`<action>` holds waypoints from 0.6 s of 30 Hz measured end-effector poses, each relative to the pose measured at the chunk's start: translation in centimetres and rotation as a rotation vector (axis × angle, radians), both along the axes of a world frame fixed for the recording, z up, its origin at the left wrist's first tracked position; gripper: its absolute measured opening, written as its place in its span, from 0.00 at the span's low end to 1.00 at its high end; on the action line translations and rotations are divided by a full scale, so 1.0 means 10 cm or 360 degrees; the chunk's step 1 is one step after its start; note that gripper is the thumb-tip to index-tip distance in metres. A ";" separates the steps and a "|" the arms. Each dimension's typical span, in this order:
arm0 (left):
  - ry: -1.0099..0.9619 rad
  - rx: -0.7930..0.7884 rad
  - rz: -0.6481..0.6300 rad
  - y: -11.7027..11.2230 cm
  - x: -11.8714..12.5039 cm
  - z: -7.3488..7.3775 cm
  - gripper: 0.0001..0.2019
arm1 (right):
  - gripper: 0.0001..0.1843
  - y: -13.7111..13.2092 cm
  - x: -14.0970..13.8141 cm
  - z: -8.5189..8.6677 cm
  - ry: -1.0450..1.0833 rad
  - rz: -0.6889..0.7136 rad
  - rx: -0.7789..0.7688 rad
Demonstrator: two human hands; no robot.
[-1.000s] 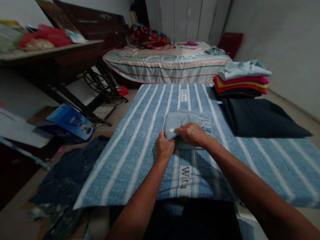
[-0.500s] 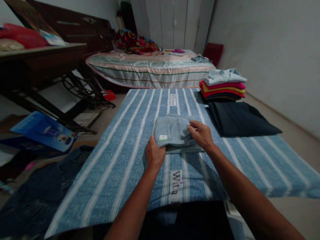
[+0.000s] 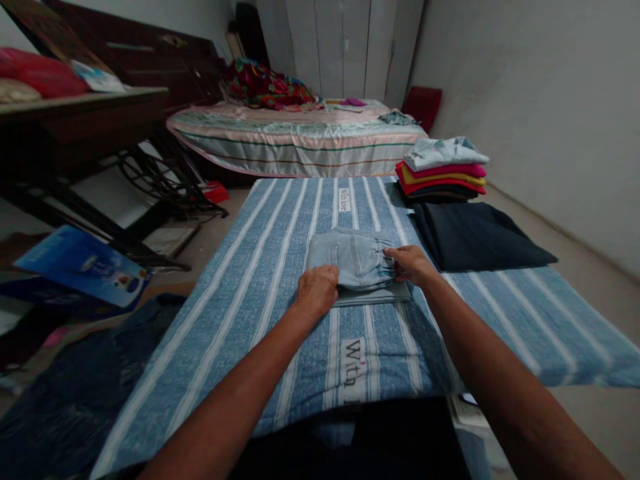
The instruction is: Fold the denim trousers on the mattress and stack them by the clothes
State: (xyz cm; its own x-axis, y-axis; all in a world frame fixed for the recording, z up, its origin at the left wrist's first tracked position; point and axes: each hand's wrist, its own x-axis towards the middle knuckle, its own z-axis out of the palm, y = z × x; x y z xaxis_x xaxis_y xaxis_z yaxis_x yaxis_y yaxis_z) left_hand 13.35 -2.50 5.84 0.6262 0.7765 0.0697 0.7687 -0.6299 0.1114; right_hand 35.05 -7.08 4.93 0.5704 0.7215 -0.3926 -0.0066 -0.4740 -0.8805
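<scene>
A folded light-blue denim garment (image 3: 350, 260) lies on the blue and white striped cloth (image 3: 260, 267). It looks like jeans, with a seam and a gathered edge at its right side. My left hand (image 3: 319, 287) is closed on the garment's near left corner, and its fingers cover that corner. At the gathered right edge, my right hand (image 3: 411, 262) pinches the denim between thumb and fingers. A lower folded layer shows under the near edge, between the hands.
Dark folded fabric (image 3: 480, 237) lies to the right, with a stack of folded clothes (image 3: 443, 170) behind it. A bed (image 3: 300, 143) stands beyond. At the left are a sewing-machine table (image 3: 85, 100), a blue box (image 3: 85, 267) and dark denim (image 3: 95, 380) on the floor.
My left hand has moved up over the garment's near left corner, covering the pale label there. My right hand has shifted slightly right and grips the gathered edge, which now looks stretched out.
</scene>
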 end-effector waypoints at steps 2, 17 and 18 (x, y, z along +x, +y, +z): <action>-0.0001 -0.0028 0.0080 0.11 -0.01 0.04 0.11 | 0.14 0.03 0.01 0.04 0.0047 -0.0004 -0.0007; -0.0317 -0.0190 0.0153 0.38 -0.10 0.07 0.11 | 0.18 0.15 -0.35 0.03 0.0661 -0.0371 0.0402; -0.0318 -0.0183 0.0149 0.38 -0.11 0.06 0.11 | 0.17 0.12 -0.37 0.03 0.0779 -0.0398 0.0441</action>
State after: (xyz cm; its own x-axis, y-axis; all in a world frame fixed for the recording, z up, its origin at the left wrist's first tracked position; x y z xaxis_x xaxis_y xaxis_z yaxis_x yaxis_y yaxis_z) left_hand 12.29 1.26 6.46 0.5339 0.8404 0.0928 0.7785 -0.5314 0.3340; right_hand 31.33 -5.86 5.18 0.5362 0.7019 -0.4688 -0.5229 -0.1598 -0.8373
